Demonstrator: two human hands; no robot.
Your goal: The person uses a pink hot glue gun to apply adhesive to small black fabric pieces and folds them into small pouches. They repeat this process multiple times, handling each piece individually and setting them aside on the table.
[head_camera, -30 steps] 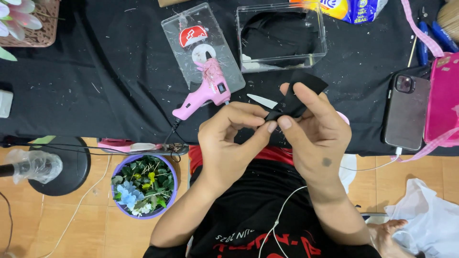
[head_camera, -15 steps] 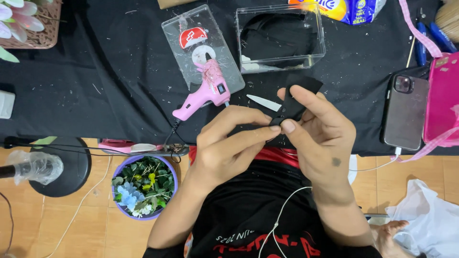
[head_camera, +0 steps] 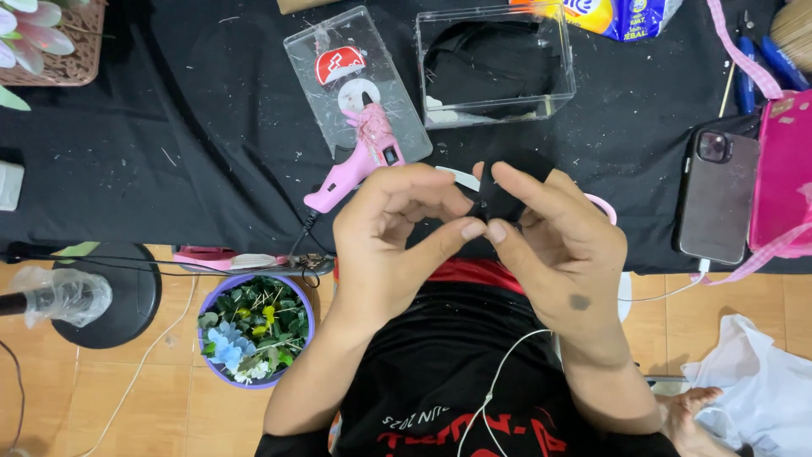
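From the head camera, the person's left hand (head_camera: 396, 233) and right hand (head_camera: 554, 245) meet over the near edge of a table covered in black cloth (head_camera: 169, 152). Both hands pinch a small black piece of fabric (head_camera: 505, 199) between them: the left thumb and forefinger close on its lower left edge, and the right fingers curl tightly over its top and right side. The remaining left fingers are bent loosely inward. The piece sits just above the touching thumb tips, raised off the cloth.

Just behind the left hand a pink glue gun (head_camera: 359, 156) lies tilted, its nozzle resting on a clear plastic lid (head_camera: 355, 80). Beside the lid stands a clear plastic box (head_camera: 495, 63) holding dark material. A dark phone (head_camera: 717, 195) lies to the right, well apart from the hands, next to a pink case (head_camera: 782, 178). Below the table edge, on the floor at left, a purple bowl (head_camera: 254, 330) holds small artificial flowers and leaves.
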